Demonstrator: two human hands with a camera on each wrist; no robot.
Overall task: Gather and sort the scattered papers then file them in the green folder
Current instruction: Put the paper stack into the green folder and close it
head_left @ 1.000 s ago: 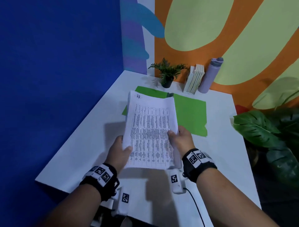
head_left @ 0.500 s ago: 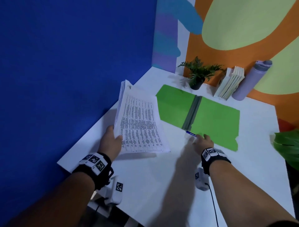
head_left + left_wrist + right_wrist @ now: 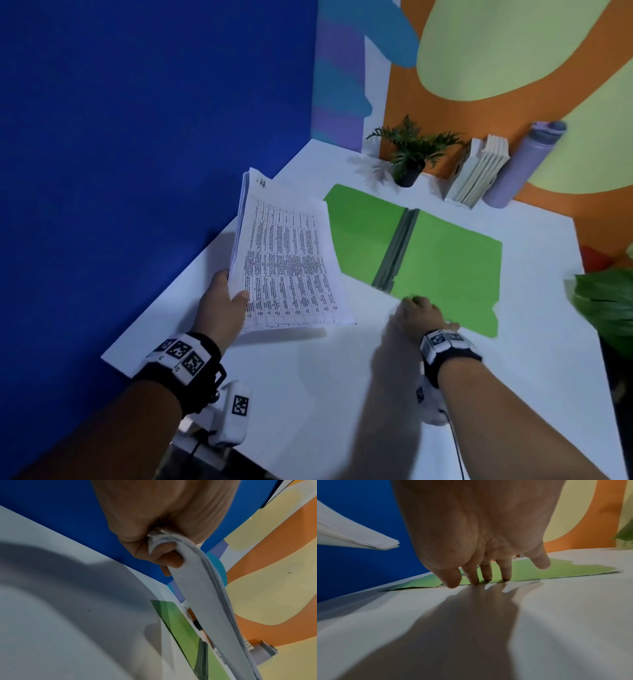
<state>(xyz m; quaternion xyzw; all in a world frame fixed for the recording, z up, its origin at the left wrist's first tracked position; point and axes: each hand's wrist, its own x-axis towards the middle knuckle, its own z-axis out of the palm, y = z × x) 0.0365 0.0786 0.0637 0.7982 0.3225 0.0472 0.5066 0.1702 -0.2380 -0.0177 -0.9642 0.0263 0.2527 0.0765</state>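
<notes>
A stack of printed papers (image 3: pixel 287 263), marked "HR" at the top, is tilted up above the left of the white table (image 3: pixel 308 394). My left hand (image 3: pixel 222 301) grips its lower left corner, thumb on top. In the left wrist view the fingers (image 3: pixel 169 558) curl under the sheets (image 3: pixel 202 601). The green folder (image 3: pixel 452 260) lies open and flat, grey spine in the middle. My right hand (image 3: pixel 421 311) is at the folder's near edge. In the right wrist view its straight fingertips (image 3: pixel 485 576) touch the green folder (image 3: pixel 556 569) there and hold nothing.
A small potted plant (image 3: pixel 409 154), a row of books (image 3: pixel 479 171) and a lilac bottle (image 3: pixel 524 164) stand along the back wall. A blue wall (image 3: pixel 137 137) borders the table on the left. A large leafy plant (image 3: pixel 606 301) overhangs the right edge.
My right hand has let go of the papers and moved right to the folder's near edge. The left hand alone carried the stack to the left. A blue pen seen by the right hand no longer shows.
</notes>
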